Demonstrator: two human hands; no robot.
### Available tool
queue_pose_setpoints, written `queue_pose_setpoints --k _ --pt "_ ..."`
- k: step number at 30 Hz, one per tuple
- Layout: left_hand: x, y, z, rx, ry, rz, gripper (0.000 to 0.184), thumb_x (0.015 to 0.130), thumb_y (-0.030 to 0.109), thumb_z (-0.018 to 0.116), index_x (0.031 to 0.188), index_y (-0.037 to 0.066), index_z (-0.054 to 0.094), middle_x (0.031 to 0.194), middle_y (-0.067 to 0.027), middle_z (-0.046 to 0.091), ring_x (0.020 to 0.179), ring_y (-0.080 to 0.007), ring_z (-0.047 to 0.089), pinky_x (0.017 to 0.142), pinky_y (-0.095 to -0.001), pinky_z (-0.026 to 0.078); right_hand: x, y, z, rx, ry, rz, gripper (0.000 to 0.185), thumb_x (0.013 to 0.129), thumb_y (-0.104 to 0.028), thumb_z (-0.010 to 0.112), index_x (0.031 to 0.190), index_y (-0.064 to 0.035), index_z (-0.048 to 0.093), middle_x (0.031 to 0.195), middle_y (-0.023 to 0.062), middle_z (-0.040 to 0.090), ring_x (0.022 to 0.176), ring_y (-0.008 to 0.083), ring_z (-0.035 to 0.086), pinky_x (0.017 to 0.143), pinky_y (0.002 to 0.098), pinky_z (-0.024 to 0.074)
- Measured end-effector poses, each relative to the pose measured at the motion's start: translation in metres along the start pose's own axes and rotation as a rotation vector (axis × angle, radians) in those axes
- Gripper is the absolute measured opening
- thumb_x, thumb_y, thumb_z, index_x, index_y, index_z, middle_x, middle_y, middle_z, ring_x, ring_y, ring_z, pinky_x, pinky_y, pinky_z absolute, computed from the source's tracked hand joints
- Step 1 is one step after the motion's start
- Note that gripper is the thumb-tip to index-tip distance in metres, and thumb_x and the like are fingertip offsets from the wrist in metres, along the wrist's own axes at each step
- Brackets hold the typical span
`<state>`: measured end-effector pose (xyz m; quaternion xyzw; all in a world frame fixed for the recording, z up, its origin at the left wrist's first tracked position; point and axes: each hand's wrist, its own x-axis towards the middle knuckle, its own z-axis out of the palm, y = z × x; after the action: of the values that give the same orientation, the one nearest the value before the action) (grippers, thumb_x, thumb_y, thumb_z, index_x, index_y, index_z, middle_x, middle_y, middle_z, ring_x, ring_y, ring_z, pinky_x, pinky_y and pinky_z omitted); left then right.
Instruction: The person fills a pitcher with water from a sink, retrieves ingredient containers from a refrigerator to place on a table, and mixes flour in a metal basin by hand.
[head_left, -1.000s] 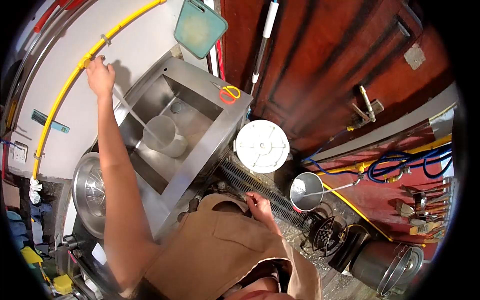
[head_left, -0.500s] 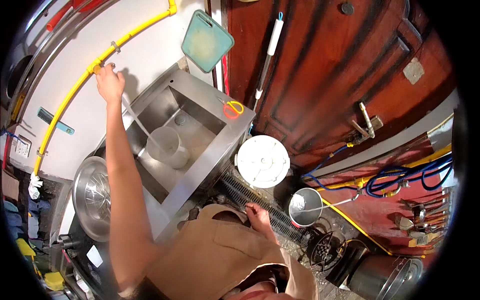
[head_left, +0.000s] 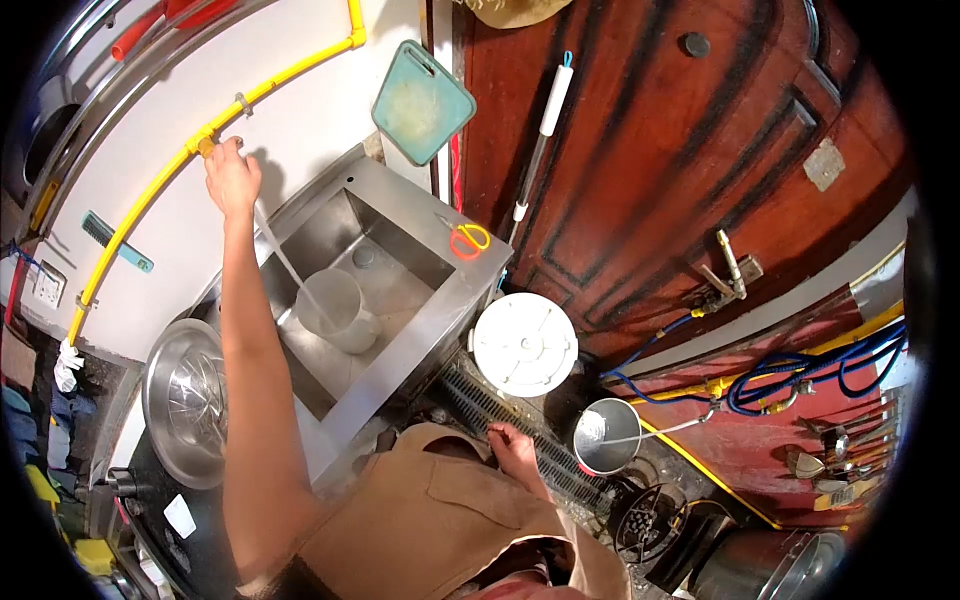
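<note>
Clock set on the worker's forward view, 12 at the top. Left hand [head_left: 233, 182] at 10 o'clock, up at a brass-coloured fitting [head_left: 206, 147] on the yellow pipe [head_left: 153, 189]. Fingers reach to it; cannot tell whether they grip it or only touch.

Pale stream [head_left: 283, 249], I take it for water, slants from beneath that hand into a translucent jug [head_left: 345, 325]. Jug is at 9 o'clock, close in, inside the steel sink [head_left: 405, 350], with no hand on it.

Right hand [head_left: 514, 452] at 6 o'clock, just beyond the apron [head_left: 430, 495]. Fingers look curled; nothing visible in them, though I cannot rule out something small.

Progress, my judgement: jug is placed under the flow and filling is under way. Level inside unreadable. Remaining: flow not shut off, jug not lifted out.

Also noted: metal bucket [head_left: 610, 458] between 4 and 5 o'clock, a second pale line [head_left: 655, 432] running into it.
</note>
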<state>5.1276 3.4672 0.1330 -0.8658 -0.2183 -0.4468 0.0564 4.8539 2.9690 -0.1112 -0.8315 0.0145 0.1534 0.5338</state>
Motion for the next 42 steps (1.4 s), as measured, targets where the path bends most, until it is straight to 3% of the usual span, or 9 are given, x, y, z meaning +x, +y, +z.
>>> queue_pose_setpoints --k 18,20,26,28,31,36,42 --pt "0.001 -0.005 0.008 0.008 0.023 0.052 0.036 0.075 0.019 0.063 0.110 0.012 0.056 0.105 -0.0078 0.057 0.100 -0.0291 0.052 0.085 -0.0410 0.044 0.008 -0.003 0.001 -0.091 0.004 -0.073 0.027 0.084 -0.022 0.056 0.105 -0.0041 0.061 0.085 0.0140 0.066 0.075 0.0229 0.065 0.070 0.0316 0.0495" --pt "0.001 -0.003 0.007 0.026 0.009 0.019 0.036 0.075 0.020 0.061 0.110 0.012 0.057 0.106 -0.0072 0.057 0.105 -0.0272 0.050 0.086 -0.0419 0.044 0.009 -0.012 -0.003 -0.059 -0.068 0.000 0.026 0.086 -0.021 0.058 0.105 -0.0037 0.061 0.087 0.0110 0.066 0.076 0.0150 0.061 0.069 0.0283 0.0481" --pt "0.004 -0.009 0.006 0.028 -0.044 0.044 0.038 0.076 0.023 0.060 0.112 0.013 0.056 0.109 -0.0072 0.056 0.108 -0.0273 0.049 0.088 -0.0408 0.044 0.029 -0.030 0.011 -0.077 -0.104 -0.061 0.026 0.087 -0.021 0.057 0.105 -0.0031 0.060 0.085 0.0112 0.066 0.074 0.0166 0.062 0.068 0.0296 0.0483" --pt "0.005 -0.006 0.002 0.027 -0.070 0.036 0.039 0.076 0.023 0.060 0.113 0.013 0.055 0.109 -0.0072 0.055 0.108 -0.0273 0.048 0.088 -0.0408 0.044 0.042 -0.044 0.022 -0.077 -0.168 -0.211 0.026 0.087 -0.021 0.056 0.104 -0.0027 0.060 0.086 0.0118 0.066 0.074 0.0169 0.062 0.067 0.0300 0.0484" --pt "0.004 -0.011 0.003 0.020 -0.082 0.066 0.041 0.075 0.022 0.062 0.114 0.012 0.054 0.110 -0.0077 0.055 0.107 -0.0270 0.049 0.087 -0.0409 0.044 0.063 -0.063 0.047 -0.094 -0.264 -0.236 0.025 0.087 -0.020 0.055 0.103 -0.0022 0.059 0.084 0.0121 0.064 0.072 0.0195 0.061 0.066 0.0307 0.0484" --pt "0.001 -0.020 0.006 -0.130 0.105 0.232 0.044 0.070 0.017 0.065 0.113 0.009 0.055 0.103 -0.0093 0.057 0.099 -0.0284 0.053 0.083 -0.0396 0.046 0.094 -0.078 0.105 -0.131 -0.504 -0.370 0.021 0.086 -0.017 0.054 0.100 -0.0016 0.059 0.084 0.0131 0.063 0.074 0.0226 0.061 0.066 0.0322 0.0482" --pt "0.008 -0.017 -0.003 -0.106 0.000 0.213 0.044 0.071 0.015 0.065 0.114 0.007 0.054 0.101 -0.0147 0.058 0.095 -0.0313 0.054 0.082 -0.0399 0.046 0.105 -0.100 0.152 -0.114 -0.677 -0.421 0.023 0.085 -0.017 0.052 0.098 0.0000 0.058 0.086 0.0170 0.062 0.079 0.0316 0.061 0.070 0.0367 0.0479"
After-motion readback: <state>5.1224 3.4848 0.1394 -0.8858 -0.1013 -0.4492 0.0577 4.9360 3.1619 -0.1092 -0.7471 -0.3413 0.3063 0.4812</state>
